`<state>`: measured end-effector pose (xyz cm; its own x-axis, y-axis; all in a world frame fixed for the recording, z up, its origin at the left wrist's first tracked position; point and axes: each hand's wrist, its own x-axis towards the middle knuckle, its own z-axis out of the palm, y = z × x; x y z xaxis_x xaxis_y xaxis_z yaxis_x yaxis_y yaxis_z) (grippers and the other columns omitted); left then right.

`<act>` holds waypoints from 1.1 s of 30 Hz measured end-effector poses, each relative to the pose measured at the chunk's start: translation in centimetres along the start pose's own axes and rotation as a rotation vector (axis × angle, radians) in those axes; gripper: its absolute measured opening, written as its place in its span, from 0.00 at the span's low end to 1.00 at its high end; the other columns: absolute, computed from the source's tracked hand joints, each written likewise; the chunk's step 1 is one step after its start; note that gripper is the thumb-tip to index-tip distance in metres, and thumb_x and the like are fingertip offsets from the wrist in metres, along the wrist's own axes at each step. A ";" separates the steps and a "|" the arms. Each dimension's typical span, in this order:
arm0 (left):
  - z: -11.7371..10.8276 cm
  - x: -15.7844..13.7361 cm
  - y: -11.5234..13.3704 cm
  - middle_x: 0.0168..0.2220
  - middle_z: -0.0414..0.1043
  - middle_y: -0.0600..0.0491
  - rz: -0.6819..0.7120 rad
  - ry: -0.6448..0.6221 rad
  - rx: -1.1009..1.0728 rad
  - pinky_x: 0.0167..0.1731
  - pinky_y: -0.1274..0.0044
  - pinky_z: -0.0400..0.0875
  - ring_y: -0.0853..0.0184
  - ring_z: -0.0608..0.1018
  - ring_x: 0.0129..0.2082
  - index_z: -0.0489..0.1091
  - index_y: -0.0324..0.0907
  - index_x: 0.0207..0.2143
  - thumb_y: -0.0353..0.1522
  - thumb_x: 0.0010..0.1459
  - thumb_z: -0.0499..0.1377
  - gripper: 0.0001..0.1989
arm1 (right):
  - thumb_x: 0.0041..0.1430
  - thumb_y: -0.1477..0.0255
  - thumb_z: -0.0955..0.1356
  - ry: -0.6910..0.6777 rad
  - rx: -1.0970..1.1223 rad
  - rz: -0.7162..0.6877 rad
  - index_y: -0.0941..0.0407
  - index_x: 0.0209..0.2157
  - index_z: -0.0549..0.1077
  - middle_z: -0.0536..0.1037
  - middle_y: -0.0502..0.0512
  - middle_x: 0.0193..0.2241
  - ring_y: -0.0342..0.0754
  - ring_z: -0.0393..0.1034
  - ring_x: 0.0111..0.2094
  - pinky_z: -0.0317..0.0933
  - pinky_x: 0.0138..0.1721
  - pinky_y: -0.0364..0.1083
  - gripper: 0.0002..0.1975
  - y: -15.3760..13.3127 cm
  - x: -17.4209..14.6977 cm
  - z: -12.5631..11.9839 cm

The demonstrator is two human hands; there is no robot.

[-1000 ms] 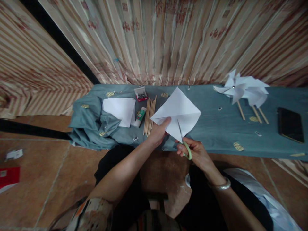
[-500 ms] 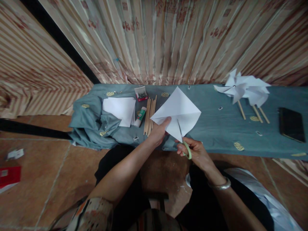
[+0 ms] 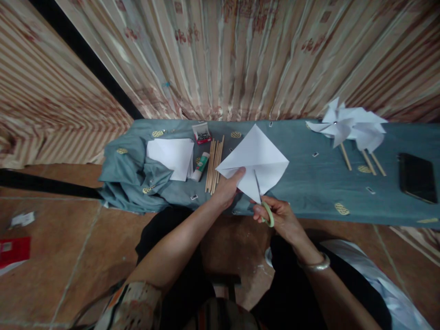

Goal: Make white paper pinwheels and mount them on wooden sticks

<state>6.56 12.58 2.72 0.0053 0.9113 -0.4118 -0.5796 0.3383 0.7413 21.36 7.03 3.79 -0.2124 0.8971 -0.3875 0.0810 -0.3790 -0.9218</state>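
Observation:
A square sheet of white paper [image 3: 256, 149] is held up with one corner toward me and a crease across it. My left hand [image 3: 228, 189] pinches its lower left side, thumb on top and fingers hidden beneath. In my right hand [image 3: 280, 215] are scissors [image 3: 267, 214] with pale green handles; fingers are wrapped round the loops. One blade lies over the paper, running from the near corner toward the middle. Left of the sheet lie a bundle of wooden sticks [image 3: 213, 166] and a glue stick [image 3: 201, 167].
On the blue-green cloth [image 3: 295, 183] lie a stack of white paper [image 3: 171, 158], a small red box of pins [image 3: 202, 134], several white paper pinwheels [image 3: 343, 126] on sticks, and a black phone [image 3: 417, 178]. A striped curtain [image 3: 220, 59] hangs behind the table.
The paper has shifted very slightly to the right together with both hands. The scissors keep the same place in the sheet.

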 end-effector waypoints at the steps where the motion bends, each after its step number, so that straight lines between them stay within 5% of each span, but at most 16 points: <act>1: 0.0 0.0 0.0 0.36 0.77 0.50 0.003 0.001 -0.002 0.32 0.77 0.69 0.68 0.75 0.31 0.73 0.38 0.41 0.35 0.46 0.69 0.20 | 0.39 0.51 0.76 0.002 -0.002 -0.003 0.56 0.26 0.76 0.73 0.48 0.18 0.41 0.67 0.19 0.66 0.23 0.41 0.22 0.0 0.0 0.0; 19: 0.0 0.1 -0.2 0.38 0.77 0.50 0.067 -0.024 -0.018 0.36 0.76 0.69 0.68 0.75 0.33 0.73 0.38 0.42 0.35 0.46 0.69 0.20 | 0.35 0.50 0.76 0.043 0.034 0.014 0.56 0.26 0.75 0.73 0.48 0.16 0.40 0.67 0.17 0.65 0.20 0.41 0.24 0.4 0.2 0.4; 26: -0.1 0.7 0.2 0.44 0.77 0.47 0.094 -0.005 -0.038 0.49 0.70 0.68 0.61 0.77 0.44 0.72 0.39 0.46 0.32 0.47 0.68 0.22 | 0.41 0.51 0.75 -0.073 -0.007 0.030 0.56 0.31 0.75 0.75 0.48 0.20 0.42 0.69 0.21 0.66 0.24 0.42 0.23 0.4 -0.3 0.0; 33: -0.9 1.2 2.9 0.43 0.77 0.47 0.107 -0.013 -0.087 0.46 0.70 0.72 0.61 0.78 0.44 0.69 0.39 0.49 0.30 0.50 0.65 0.22 | 0.41 0.53 0.76 -0.254 -0.033 0.148 0.56 0.34 0.76 0.76 0.48 0.22 0.40 0.69 0.22 0.65 0.26 0.40 0.24 0.0 -1.5 -2.9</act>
<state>4.16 14.49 3.90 -0.0497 0.9442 -0.3257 -0.6463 0.2183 0.7312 24.53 6.39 4.32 -0.4322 0.7453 -0.5077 0.1606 -0.4904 -0.8566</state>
